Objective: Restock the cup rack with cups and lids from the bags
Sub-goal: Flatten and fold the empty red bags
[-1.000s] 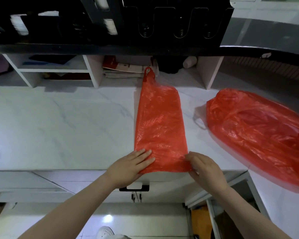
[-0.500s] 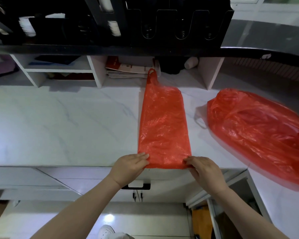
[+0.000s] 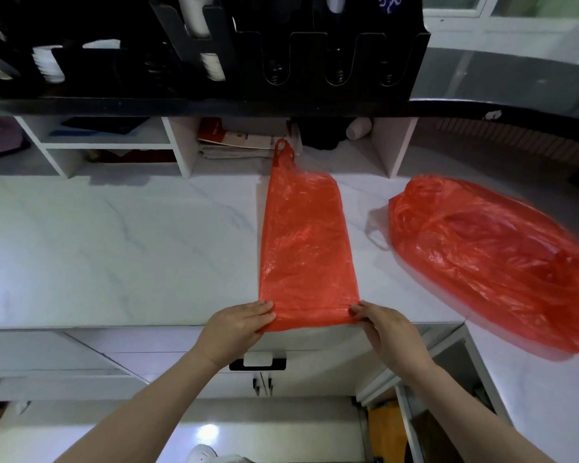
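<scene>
An empty red plastic bag [image 3: 306, 242] lies flat and stretched lengthwise on the white marble counter [image 3: 121, 248], its handle loop pointing at the back. My left hand [image 3: 238, 325] pinches its near left corner at the counter's front edge. The near right corner is pinched by my right hand [image 3: 381, 325]. A second, fuller red bag [image 3: 492, 262] lies on the counter to the right. Above hangs the black cup rack [image 3: 281, 51]; white cups [image 3: 47, 65] and lids show in some slots, while other slots look dark.
White cubby shelves [image 3: 178, 148] with papers and a white bottle [image 3: 358, 128] stand under the rack at the counter's back. Below the front edge are a drawer handle [image 3: 258, 362] and an open cabinet door [image 3: 448, 372] to the right.
Both hands slid from pressing on the bag's bottom part to its two near corners and now pinch them. The bag lies flatter and straighter.
</scene>
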A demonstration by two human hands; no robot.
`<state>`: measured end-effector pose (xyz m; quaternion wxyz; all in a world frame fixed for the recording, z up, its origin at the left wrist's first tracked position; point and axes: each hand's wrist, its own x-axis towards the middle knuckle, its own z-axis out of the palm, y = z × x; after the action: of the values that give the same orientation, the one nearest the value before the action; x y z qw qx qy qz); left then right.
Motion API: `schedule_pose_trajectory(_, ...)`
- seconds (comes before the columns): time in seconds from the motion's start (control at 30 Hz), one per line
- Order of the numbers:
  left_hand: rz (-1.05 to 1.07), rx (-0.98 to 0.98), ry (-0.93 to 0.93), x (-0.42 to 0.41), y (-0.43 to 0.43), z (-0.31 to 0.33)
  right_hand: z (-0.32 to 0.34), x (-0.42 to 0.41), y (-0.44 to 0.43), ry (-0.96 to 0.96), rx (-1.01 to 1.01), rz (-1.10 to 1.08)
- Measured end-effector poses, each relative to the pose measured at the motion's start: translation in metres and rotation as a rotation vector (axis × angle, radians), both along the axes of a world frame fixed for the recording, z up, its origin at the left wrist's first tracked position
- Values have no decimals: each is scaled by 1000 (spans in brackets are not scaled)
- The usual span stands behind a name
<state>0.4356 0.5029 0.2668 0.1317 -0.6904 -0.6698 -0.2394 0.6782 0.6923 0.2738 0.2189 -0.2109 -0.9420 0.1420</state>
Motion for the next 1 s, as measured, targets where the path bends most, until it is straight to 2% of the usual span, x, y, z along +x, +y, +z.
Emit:
schedule_pose_trajectory(0.1, 19, -36, -96, 1, -2, 0, -2, 4, -3, -2, -5, -2)
schedule_pose_trajectory(0.5, 210, -137, -275, 6, -1, 5, 0, 1, 0, 3, -280, -59)
schedule_pose_trajectory(0.6, 306, -214, -391, 4, 1, 5, 0, -2, 3, -9, -342, -73)
schedule_pose_trajectory(0.73, 383, -214, -572, 5, 5, 7, 4, -13, 13, -70, -355, -53)
schedule_pose_trajectory(0.87, 368, -225, -718, 5, 5, 5, 1, -20, 17, -64, -440, -150)
schedule_pose_trajectory(0.93, 364, -264, -710, 3, 8, 3, 0, -22, 17, -25, -503, -183)
schedule_pose_trajectory(1.0, 378, -273, -605, 2, 14, 2, -1, -25, 17, -7, -540, -205)
